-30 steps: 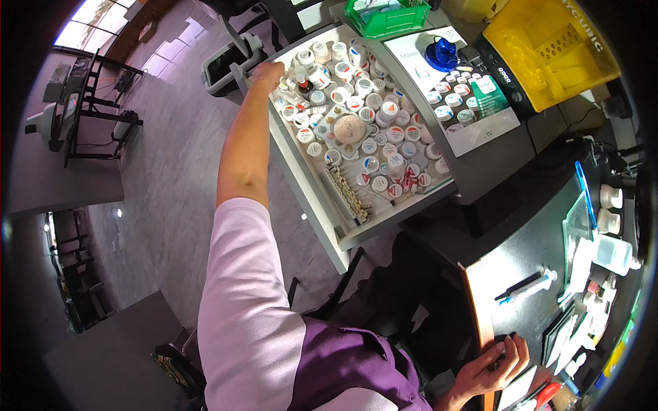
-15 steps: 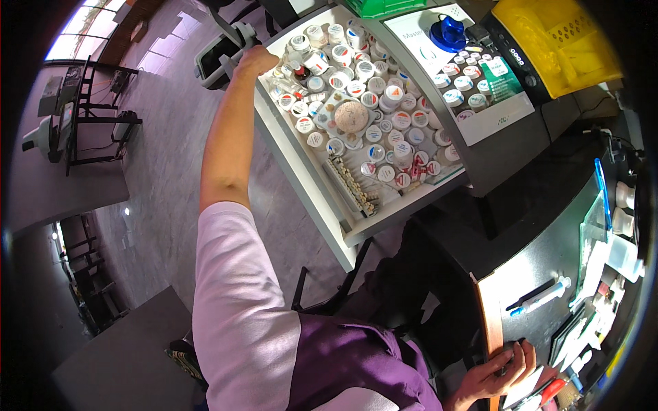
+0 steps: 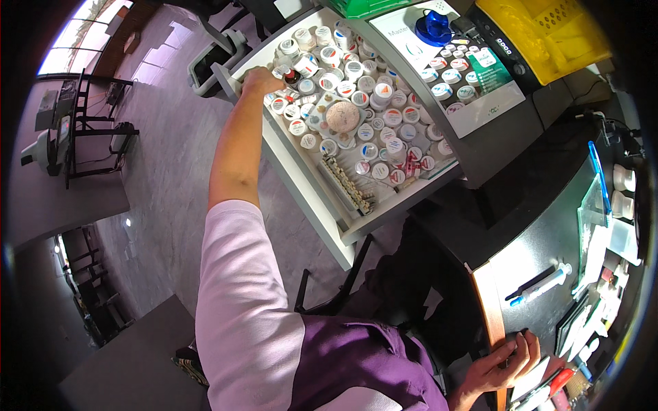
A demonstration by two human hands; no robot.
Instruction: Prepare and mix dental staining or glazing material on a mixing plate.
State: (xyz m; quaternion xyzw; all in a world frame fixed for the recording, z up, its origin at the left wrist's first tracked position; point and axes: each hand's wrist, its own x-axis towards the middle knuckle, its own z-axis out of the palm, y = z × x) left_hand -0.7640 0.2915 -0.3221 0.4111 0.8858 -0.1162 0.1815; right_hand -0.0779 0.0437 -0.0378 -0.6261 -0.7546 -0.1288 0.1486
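Observation:
My left hand (image 3: 262,82) reaches over the side wall of a pulled-out drawer (image 3: 301,178), at its far left corner. Its fingers bend down beside a small dark red bottle (image 3: 291,75) and white-lidded jars (image 3: 279,105); the fingertips are hidden, and I cannot make out what they hold. Several round jars fill the drawer around a clear palette with a round speckled pinkish disc (image 3: 343,117). At the lower right, my right hand (image 3: 504,366) rests on the wooden edge (image 3: 488,301) of the black desk, fingers curled over something dark that I cannot make out.
A strip of tooth-coloured tabs (image 3: 347,185) lies along the drawer's near side. On the desk are a syringe (image 3: 541,284), a glass slab (image 3: 593,212), a blue pen (image 3: 598,171) and a red-handled tool (image 3: 561,380). A yellow tray (image 3: 541,34) sits at the back right.
My left hand has moved from the drawer's rim inward and nearer, down toward the jars. The view has shifted slightly. My right hand stays at the desk edge.

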